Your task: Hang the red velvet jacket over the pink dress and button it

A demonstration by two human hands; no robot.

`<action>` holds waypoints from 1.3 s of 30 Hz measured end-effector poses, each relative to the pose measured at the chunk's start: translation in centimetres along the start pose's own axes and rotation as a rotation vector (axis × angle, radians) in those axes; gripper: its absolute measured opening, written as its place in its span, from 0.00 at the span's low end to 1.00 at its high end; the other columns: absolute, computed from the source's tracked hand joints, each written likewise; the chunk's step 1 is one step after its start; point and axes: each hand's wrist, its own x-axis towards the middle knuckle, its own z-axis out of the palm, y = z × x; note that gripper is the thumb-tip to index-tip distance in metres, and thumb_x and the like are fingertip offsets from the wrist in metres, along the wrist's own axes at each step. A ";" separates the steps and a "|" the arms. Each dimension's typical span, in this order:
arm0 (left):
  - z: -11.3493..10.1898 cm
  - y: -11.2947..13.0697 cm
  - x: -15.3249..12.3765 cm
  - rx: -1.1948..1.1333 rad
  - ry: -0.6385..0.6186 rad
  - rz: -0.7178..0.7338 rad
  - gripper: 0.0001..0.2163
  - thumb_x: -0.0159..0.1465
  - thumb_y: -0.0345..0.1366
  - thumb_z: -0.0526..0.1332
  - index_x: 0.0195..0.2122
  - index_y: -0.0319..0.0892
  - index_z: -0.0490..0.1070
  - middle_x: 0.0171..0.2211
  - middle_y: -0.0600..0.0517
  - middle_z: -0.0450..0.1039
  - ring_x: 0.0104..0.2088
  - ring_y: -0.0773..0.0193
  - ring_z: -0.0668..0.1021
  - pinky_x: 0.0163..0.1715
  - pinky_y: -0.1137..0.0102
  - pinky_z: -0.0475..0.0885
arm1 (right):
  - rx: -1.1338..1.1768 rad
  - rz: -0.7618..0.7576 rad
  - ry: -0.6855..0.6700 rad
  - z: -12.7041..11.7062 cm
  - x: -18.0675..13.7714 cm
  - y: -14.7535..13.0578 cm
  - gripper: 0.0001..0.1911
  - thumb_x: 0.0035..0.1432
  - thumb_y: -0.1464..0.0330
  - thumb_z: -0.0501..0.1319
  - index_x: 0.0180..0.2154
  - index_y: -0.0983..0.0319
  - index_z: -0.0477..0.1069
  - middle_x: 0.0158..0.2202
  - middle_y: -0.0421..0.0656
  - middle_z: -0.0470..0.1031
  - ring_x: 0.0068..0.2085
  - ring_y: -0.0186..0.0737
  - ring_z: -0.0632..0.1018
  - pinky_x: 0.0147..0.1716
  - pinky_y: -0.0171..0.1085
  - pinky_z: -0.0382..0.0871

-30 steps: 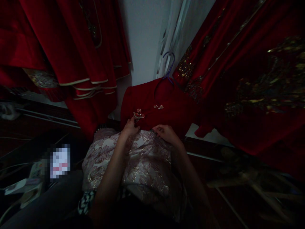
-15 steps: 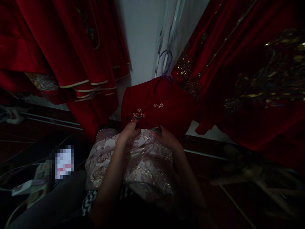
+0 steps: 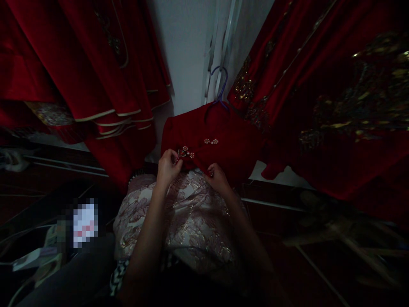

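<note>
A red garment [image 3: 236,149] on a purple hanger [image 3: 220,87] lies against the white wall in front of me. Its front carries beaded flower ornaments [image 3: 211,141]. My left hand [image 3: 169,167] pinches the red cloth beside the fan-shaped beaded ornament [image 3: 185,152]. With its fingers closed, my right hand [image 3: 217,178] grips the garment's front near a small beaded piece. Between the hands a fold of red cloth is drawn taut. Pale pink brocade fabric [image 3: 191,217] with a shiny floral pattern spreads below, under my forearms.
Red garments with pale piping [image 3: 105,85] hang at left, and red ones with gold sequins [image 3: 373,98] at right. A lit, blurred-out screen [image 3: 84,224] and a power strip [image 3: 51,256] lie at lower left. Wooden legs [image 3: 351,243] of some furniture stand at right.
My hands have closed on the red garment's front and lifted a fold of it. The left hand has turned inward beside the ornament. The view has shifted slightly.
</note>
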 end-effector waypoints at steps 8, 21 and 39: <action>2.4 -0.4 -2.4 -0.294 -0.881 -0.018 0.22 0.47 0.29 0.63 0.44 0.44 0.65 0.26 0.58 0.69 0.24 0.68 0.72 0.23 0.75 0.64 | -0.055 0.126 -0.225 -6.1 -0.6 0.3 0.09 0.46 0.69 0.62 0.33 0.60 0.66 0.29 0.37 0.71 0.30 0.34 0.72 0.30 0.32 0.62; 3.0 1.2 -1.6 -0.087 -0.434 0.109 0.08 0.58 0.34 0.60 0.39 0.45 0.70 0.30 0.52 0.74 0.29 0.63 0.75 0.30 0.72 0.66 | 0.252 0.151 -0.082 -7.4 -1.9 -5.1 0.14 0.44 0.64 0.66 0.32 0.59 0.64 0.28 0.37 0.71 0.27 0.34 0.73 0.27 0.33 0.67; 3.7 0.1 -1.6 -0.441 -0.496 -0.316 0.12 0.48 0.38 0.67 0.27 0.41 0.65 0.28 0.52 0.79 0.30 0.63 0.80 0.31 0.72 0.72 | 0.413 0.040 -0.022 -1.2 -0.1 -2.5 0.15 0.56 0.64 0.60 0.45 0.59 0.74 0.46 0.45 0.77 0.40 0.38 0.79 0.35 0.35 0.77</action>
